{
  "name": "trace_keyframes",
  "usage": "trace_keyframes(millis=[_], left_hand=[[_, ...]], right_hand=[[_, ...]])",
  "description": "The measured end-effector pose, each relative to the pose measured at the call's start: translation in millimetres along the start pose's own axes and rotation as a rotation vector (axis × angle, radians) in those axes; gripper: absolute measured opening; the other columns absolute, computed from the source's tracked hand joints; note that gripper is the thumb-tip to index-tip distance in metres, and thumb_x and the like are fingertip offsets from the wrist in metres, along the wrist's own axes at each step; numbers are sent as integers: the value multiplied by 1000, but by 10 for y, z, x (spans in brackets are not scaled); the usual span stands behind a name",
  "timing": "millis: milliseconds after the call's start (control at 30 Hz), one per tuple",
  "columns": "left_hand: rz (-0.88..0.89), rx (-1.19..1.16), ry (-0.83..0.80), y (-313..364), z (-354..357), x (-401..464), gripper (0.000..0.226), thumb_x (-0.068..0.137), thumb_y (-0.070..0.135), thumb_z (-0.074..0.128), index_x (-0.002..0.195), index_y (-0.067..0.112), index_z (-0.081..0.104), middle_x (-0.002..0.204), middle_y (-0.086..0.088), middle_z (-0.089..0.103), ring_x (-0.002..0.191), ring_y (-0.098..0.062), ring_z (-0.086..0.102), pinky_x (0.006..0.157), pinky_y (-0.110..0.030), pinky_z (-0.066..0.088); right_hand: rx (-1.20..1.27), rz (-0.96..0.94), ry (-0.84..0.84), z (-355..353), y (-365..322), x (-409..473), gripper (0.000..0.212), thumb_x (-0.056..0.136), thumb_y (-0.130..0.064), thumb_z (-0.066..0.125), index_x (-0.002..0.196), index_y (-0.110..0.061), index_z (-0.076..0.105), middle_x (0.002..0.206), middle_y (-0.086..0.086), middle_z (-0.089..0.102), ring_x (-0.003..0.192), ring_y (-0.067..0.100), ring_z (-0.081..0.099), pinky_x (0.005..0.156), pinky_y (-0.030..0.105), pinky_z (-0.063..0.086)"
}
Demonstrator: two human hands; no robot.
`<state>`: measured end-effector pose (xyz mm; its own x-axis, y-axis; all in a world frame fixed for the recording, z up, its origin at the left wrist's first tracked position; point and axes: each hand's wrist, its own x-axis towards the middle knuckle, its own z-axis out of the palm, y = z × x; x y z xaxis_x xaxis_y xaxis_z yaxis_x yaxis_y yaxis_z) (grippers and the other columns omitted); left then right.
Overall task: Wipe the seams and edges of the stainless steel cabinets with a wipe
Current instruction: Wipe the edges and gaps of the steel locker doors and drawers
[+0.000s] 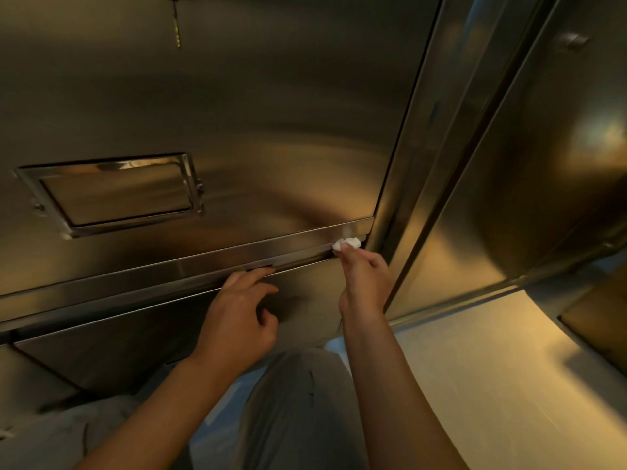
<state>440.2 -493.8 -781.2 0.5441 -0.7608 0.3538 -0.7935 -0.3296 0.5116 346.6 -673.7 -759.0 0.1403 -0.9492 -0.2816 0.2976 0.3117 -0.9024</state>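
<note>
Grey-trousered knee (pixel 298 401) sits lowest in view, btwn the two bare forearms, w/ pale floor (pixel 475 368) to its right. Left hand (pixel 237 317) is up against the stainless steel cabinet (pixel 237 113): index finger stretched out straight, its tip touching the dark seam (pixel 261 266) under the horizontal edge strip (pixel 203 262); other fingers loosely curled, thumb bent inward, nothing held. Right hand (pixel 364 279) is higher and further right, fingertips pinched together on a small crumpled white wipe (pixel 346 244). Wipe is pressed into the right end of that same strip, just beside the corner where it meets the vertical frame post (pixel 420 164). Hands are apart, wipe well right of the left index tip. Above the strip is the big brushed door panel, w/ a rectangular chrome label holder (pixel 112 195) screwed on at left, its window reflecting light. Brass-coloured key (pixel 176 25) hangs from the top edge of frame, lock itself mostly cut off. Below the strip, a second steel panel (pixel 135 334) runs down toward the floor. Right of the post is a neighbouring steel cabinet door (pixel 526 181), w/ a small blurred metal fitting (pixel 573 40) near the top; can't tell what it is. Lighting is warm and dim, w/ soft reflections across the metal.
</note>
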Motion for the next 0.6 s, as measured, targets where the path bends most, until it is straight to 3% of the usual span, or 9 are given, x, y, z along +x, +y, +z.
trace_keyframes(millis=[200,367,467,600], left_hand=[[27,-13,-69,-14,-118,0,43,79,12,71,120,20,75,147,7,57,134,-9,45,109,-23,36],[91,-14,-137,-143,-304,-72,44,88,12,66,130,24,69,154,11,51,145,-9,40,120,-25,29],[92,27,-106,-297,-431,-215,42,89,10,66,127,24,71,153,10,53,143,-10,43,120,-30,34],[73,72,-70,-524,-611,-425,45,85,7,67,127,22,72,149,5,57,140,-15,48,120,-40,40]], right_hand=[[-108,-42,-84,105,169,-226,14,78,-11,88,82,-11,75,88,1,78,93,14,74,78,27,57],[-112,-45,-130,292,348,-495,16,76,-4,89,75,-10,74,84,5,78,90,20,76,85,36,62],[-135,-34,-153,377,444,-638,17,76,-5,89,72,-13,73,84,7,78,90,22,76,86,37,61],[-165,-51,-193,516,555,-924,19,77,-9,88,68,-15,72,76,5,76,74,13,71,68,24,55]])
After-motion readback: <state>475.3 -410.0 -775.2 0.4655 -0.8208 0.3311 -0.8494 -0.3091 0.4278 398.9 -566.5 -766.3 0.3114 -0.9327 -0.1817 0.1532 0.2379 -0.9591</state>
